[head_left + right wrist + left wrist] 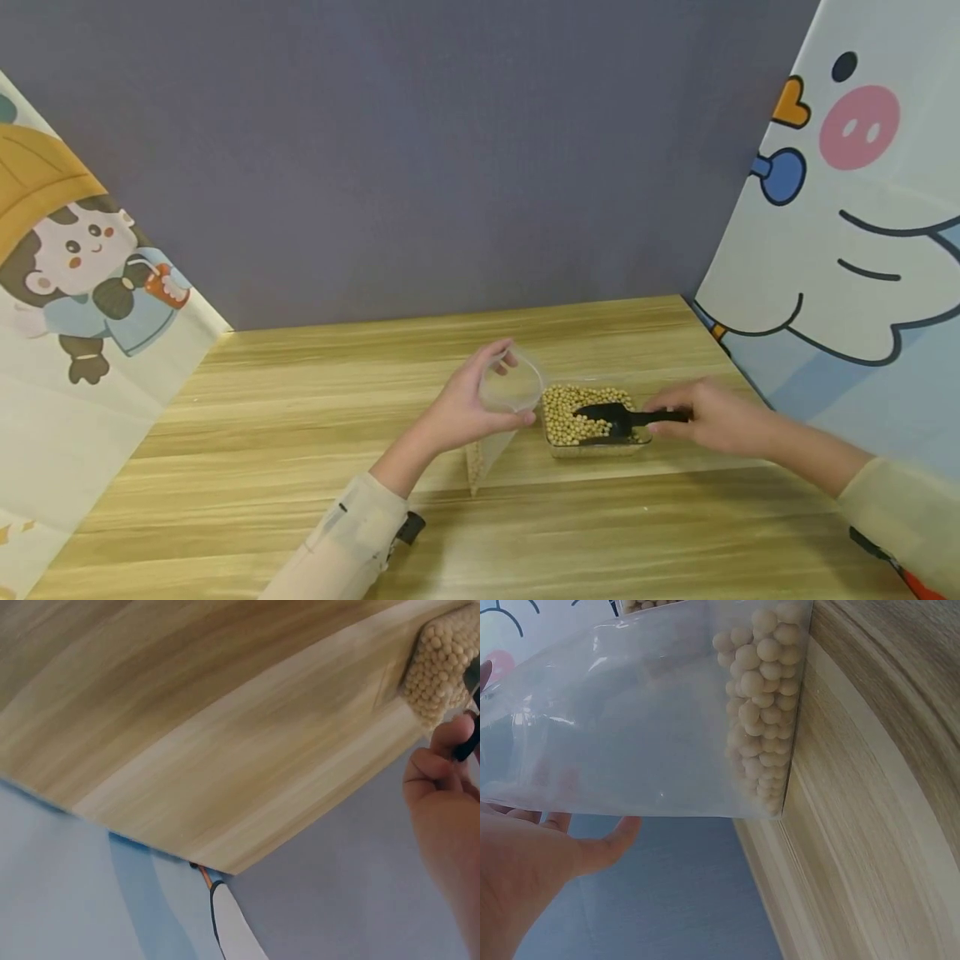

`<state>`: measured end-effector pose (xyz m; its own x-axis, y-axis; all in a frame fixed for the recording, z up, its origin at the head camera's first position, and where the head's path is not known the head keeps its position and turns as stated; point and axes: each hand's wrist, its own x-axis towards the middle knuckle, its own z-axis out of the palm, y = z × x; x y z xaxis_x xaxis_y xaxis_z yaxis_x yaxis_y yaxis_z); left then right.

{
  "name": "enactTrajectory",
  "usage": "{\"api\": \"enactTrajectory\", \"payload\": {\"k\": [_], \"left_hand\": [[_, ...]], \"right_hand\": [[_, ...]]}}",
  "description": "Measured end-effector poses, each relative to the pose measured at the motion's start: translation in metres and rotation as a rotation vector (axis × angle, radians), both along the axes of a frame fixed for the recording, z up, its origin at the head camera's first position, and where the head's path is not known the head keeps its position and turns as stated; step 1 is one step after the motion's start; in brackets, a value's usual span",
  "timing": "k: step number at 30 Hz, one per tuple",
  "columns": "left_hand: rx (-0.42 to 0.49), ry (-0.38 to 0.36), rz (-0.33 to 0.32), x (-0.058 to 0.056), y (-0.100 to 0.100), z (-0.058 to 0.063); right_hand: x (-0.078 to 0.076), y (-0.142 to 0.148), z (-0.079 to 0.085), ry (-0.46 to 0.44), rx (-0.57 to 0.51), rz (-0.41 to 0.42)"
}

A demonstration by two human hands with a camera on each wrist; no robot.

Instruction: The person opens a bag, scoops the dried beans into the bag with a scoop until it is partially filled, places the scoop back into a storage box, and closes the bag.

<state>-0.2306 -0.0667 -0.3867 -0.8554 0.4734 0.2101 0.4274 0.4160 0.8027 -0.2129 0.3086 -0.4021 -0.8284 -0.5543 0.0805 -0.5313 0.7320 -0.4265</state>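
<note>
My left hand (459,410) grips a clear plastic bag (652,727) around its mouth, thumb on the near side and fingers on the far side. The mouth gapes wide, facing up. Pale round beans (761,697) fill the bottom of the bag, which reaches down to the table. Just right of it stands a clear rectangular container (600,451) of yellowish soybeans (561,408). With curled fingers, my right hand (726,419) holds a black scoop (621,419) by its handle. The scoop's head is over the beans inside the container; how deep it sits I cannot tell.
A wood-grain table (300,483) carries everything. Behind it rises a grey panel (450,167). Cartoon-printed panels flank both sides, the left panel (45,417) and the right panel (847,275). A tiny pale speck lies on the table in front of the container.
</note>
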Motion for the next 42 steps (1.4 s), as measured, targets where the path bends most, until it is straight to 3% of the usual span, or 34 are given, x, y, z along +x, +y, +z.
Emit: {"api": "enactTrajectory", "payload": {"k": [3, 14, 20, 30, 35, 42], "left_hand": [[0.005, -0.004, -0.002, 0.0, -0.001, 0.0], [0.01, -0.025, 0.013, 0.0, -0.003, -0.004], [0.023, -0.023, 0.006, -0.001, -0.004, -0.004], [0.05, -0.016, 0.008, -0.003, -0.004, -0.002], [0.044, -0.017, 0.0, -0.004, -0.002, -0.002], [0.019, -0.01, -0.012, -0.003, 0.001, -0.001]], "right_hand": [[-0.001, -0.005, -0.004, 0.051, -0.005, -0.011], [-0.002, -0.015, -0.017, -0.02, -0.125, 0.004], [-0.001, -0.01, -0.024, -0.08, -0.22, -0.049], [-0.002, 0.0, -0.03, -0.021, -0.242, -0.145], [-0.007, 0.001, -0.01, -0.025, -0.244, -0.173], [-0.015, -0.008, 0.045, 0.083, -0.216, -0.2]]}}
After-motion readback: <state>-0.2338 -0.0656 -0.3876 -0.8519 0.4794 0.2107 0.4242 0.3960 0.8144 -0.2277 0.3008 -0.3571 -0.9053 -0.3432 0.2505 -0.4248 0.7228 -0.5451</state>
